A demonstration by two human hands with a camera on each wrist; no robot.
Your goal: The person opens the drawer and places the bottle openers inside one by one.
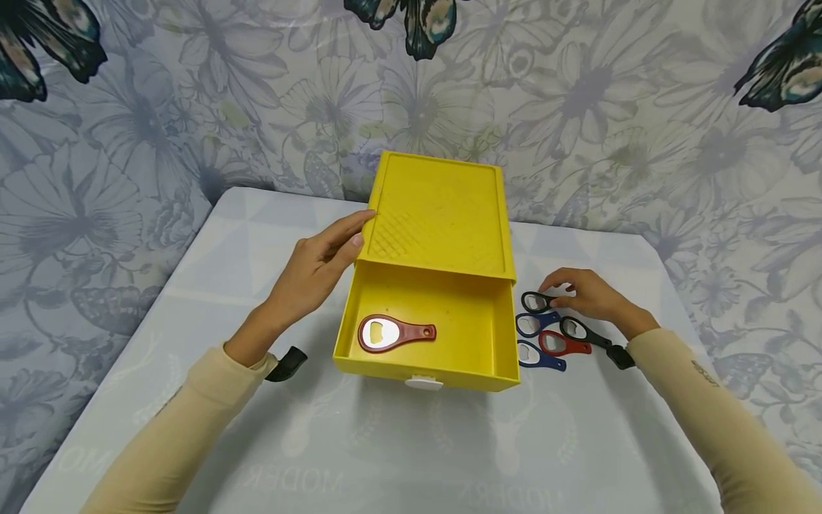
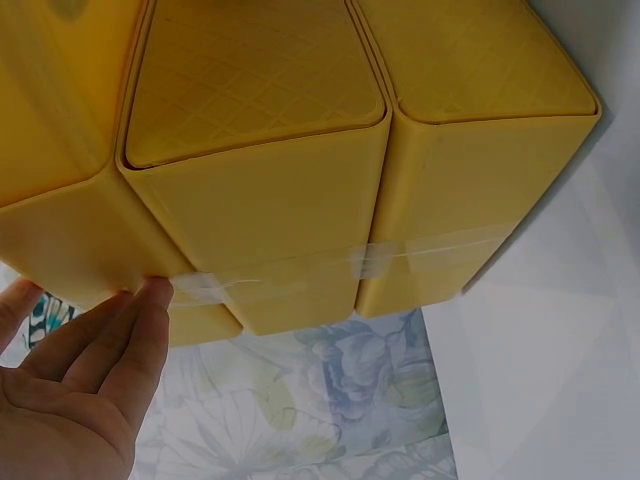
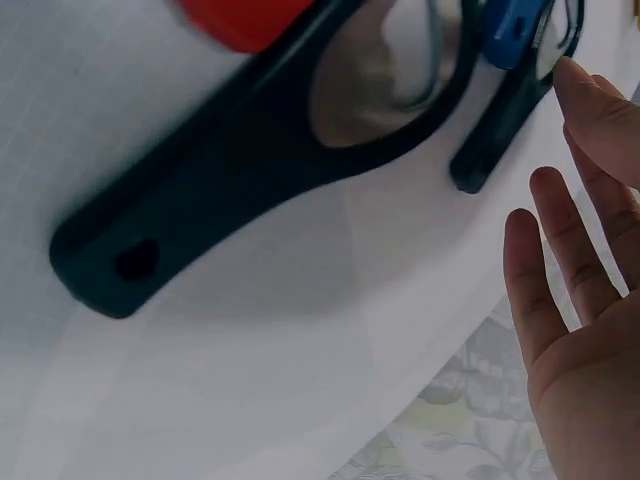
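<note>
A yellow drawer box (image 1: 443,214) stands on the table with its drawer (image 1: 462,335) pulled out towards me. Inside the drawer lies a dark red bottle opener (image 1: 398,333). My left hand (image 1: 315,271) rests its fingertips against the box's left side, fingers fairly straight. To the right of the box, my right hand (image 1: 591,294) pinches a black bottle opener (image 1: 536,303) between thumb and forefinger, the other fingers extended. Close by lie a blue bottle opener (image 1: 529,325), a red bottle opener (image 1: 565,344), a second black bottle opener (image 1: 591,334) and a second blue one.
The pale patterned table (image 1: 308,442) runs up to a floral wall covering (image 1: 289,107) behind the box. A white handle (image 1: 424,383) projects from the drawer front. Clear tape (image 2: 300,270) crosses the side of the yellow box.
</note>
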